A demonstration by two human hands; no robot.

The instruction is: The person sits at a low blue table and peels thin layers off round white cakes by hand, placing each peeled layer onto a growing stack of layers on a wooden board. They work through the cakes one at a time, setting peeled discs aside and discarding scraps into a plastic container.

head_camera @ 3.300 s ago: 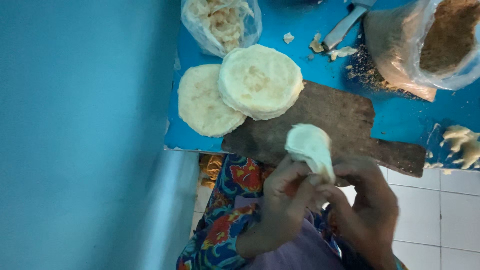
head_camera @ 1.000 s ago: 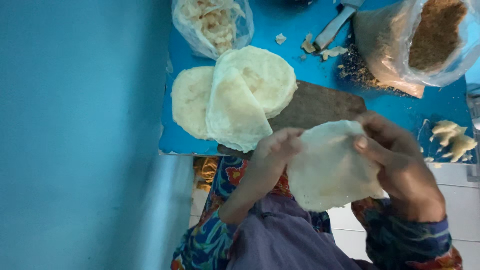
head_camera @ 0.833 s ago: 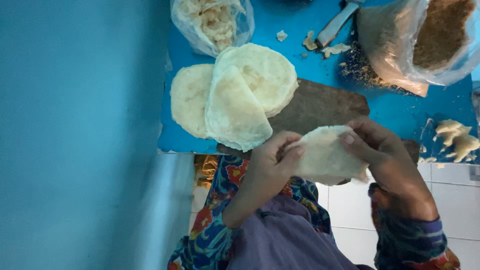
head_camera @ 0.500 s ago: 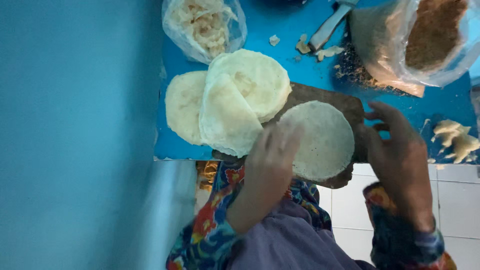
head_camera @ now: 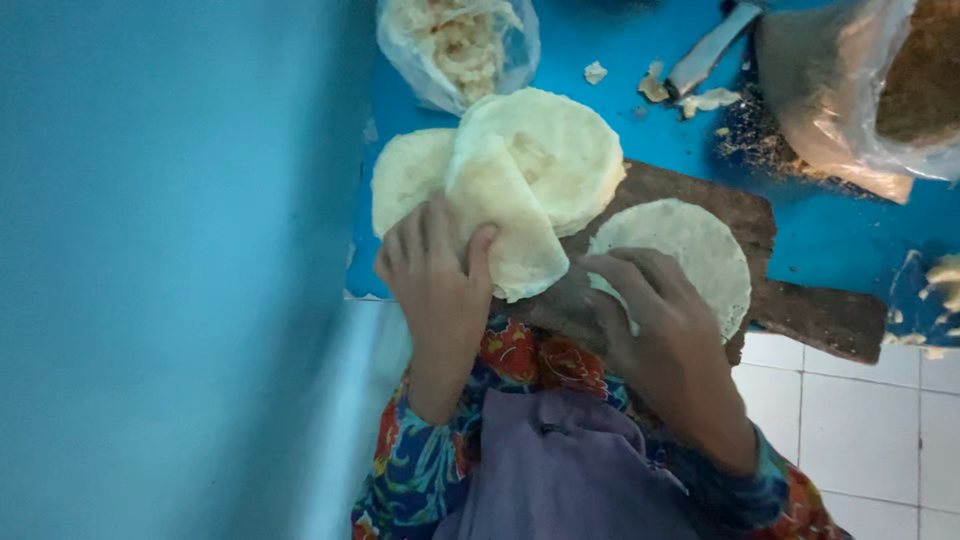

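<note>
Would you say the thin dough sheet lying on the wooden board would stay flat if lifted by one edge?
Probably not: the dough sheet looks thin and limp. The folded sheet under the left hand already droops, so it likely tears easily.
</note>
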